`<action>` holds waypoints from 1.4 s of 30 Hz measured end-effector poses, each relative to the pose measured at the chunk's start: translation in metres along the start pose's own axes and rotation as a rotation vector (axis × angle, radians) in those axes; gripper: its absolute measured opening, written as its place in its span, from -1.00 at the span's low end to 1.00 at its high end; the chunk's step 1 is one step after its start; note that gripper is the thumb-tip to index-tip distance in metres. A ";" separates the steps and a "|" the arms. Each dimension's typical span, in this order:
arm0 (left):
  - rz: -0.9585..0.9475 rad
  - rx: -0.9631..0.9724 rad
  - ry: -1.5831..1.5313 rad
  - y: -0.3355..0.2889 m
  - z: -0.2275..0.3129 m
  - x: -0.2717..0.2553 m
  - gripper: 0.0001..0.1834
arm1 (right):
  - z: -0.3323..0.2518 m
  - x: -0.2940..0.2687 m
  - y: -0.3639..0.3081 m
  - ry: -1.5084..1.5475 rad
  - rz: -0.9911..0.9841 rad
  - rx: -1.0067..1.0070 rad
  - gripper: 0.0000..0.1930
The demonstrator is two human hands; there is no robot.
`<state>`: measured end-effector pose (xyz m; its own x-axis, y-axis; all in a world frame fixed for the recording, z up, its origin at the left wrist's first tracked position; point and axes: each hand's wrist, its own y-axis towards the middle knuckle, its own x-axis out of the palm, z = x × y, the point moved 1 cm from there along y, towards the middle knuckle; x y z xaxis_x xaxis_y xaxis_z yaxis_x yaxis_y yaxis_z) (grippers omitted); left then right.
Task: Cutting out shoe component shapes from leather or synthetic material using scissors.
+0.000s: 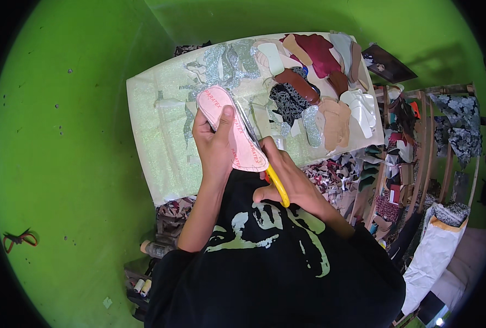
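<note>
A pink insole [247, 152] with red print and a stitched-looking edge is held up in front of my chest. My left hand [213, 145] grips it by the middle, thumb pressed on the printed face and fingers behind. Scissors with a yellow handle [277, 186] sit in my right hand [291, 177], whose fingers are wrapped at the handle. The scissor blades are mostly hidden behind the insole; a dark edge shows along its right side. Behind both hands stands a table [144, 109] covered with a pale, shimmering sheet.
A heap of black scraps [288, 105] lies on the table among tan insole shapes [335, 121], white shapes [359, 112], brown pieces and maroon material [315, 52]. Fabric scraps [333, 177] pile up below its near edge. Wooden racks with cloth and a white sack [433, 257] stand at right.
</note>
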<state>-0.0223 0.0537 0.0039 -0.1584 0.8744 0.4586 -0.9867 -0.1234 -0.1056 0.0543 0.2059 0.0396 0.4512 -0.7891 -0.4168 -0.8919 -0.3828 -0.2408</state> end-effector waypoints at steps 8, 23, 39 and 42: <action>0.000 -0.040 -0.088 -0.004 -0.001 0.006 -0.79 | 0.002 0.003 0.003 -0.001 -0.016 0.094 -0.16; 0.047 -0.070 -0.098 -0.014 -0.001 0.015 -0.78 | 0.016 0.008 0.021 -0.101 0.238 -0.372 -0.10; -0.122 -0.261 -0.339 -0.011 -0.020 0.011 -0.73 | 0.019 -0.014 0.017 -0.273 0.201 -0.254 0.00; -0.191 -0.314 -0.410 -0.011 -0.029 0.009 -0.72 | 0.024 -0.023 0.010 -0.360 0.175 -0.247 -0.01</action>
<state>-0.0119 0.0770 -0.0164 -0.0402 0.6050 0.7952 -0.9510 0.2210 -0.2161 0.0357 0.2314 0.0254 0.2361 -0.6522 -0.7203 -0.9164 -0.3960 0.0581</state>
